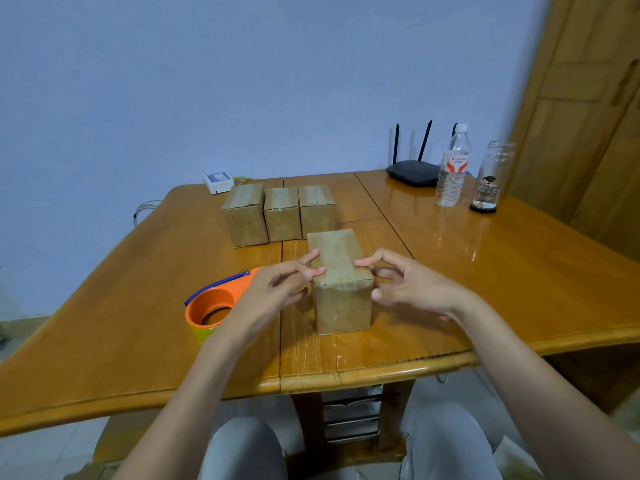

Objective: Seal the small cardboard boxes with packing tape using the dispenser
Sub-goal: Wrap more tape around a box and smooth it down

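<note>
A small brown cardboard box [341, 299] stands on the wooden table [519, 271] near the front edge, with clear tape along its top. My left hand [277, 289] touches its left top edge with the fingertips. My right hand [412, 282] touches the right top edge with its fingertips, the fingers loosely bent. Neither hand grips the box. The orange tape dispenser [211, 311] with a blue blade arm lies on the table just left of my left hand. Three more small boxes [280, 214] stand in a row behind.
At the back right stand a black router [412, 171], a plastic water bottle [452, 168] and a glass jar [490, 178]. A small white box [218, 181] sits at the back by the wall. A wooden door [588, 109] is at the right.
</note>
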Tool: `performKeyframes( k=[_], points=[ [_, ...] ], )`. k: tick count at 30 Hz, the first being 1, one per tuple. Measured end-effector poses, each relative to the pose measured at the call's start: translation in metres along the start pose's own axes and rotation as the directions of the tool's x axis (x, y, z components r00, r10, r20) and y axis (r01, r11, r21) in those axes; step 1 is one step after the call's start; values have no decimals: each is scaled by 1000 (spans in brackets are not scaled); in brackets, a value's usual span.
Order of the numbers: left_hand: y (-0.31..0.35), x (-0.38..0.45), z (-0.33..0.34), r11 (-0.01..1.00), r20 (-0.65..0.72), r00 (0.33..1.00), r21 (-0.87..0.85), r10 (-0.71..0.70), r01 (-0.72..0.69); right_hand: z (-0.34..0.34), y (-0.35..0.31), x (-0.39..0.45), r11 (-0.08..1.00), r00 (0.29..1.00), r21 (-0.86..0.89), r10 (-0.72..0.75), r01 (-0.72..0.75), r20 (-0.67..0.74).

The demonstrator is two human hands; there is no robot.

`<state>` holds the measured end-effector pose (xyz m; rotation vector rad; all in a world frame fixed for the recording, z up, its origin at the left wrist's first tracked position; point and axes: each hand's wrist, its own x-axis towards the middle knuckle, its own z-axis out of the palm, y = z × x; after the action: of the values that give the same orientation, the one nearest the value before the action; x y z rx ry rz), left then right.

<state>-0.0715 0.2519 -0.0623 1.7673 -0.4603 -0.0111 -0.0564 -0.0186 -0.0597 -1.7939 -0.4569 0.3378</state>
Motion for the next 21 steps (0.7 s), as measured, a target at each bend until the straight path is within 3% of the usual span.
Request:
performKeyframes(
  k=[5, 15, 21],
  points=[
    [1, 6, 12, 995, -156, 988, 98, 19, -4, 13, -10, 9, 989, 983, -143, -61, 37, -173],
    [-4, 4, 7, 991, -83, 996, 133, 33, -22, 7, -1, 4, 995, 990, -80, -70, 60, -125],
    [-9, 4, 16, 968, -98, 990, 240, 105, -78, 23, -4, 1, 976, 976, -198, -125, 89, -180]
  ],
)
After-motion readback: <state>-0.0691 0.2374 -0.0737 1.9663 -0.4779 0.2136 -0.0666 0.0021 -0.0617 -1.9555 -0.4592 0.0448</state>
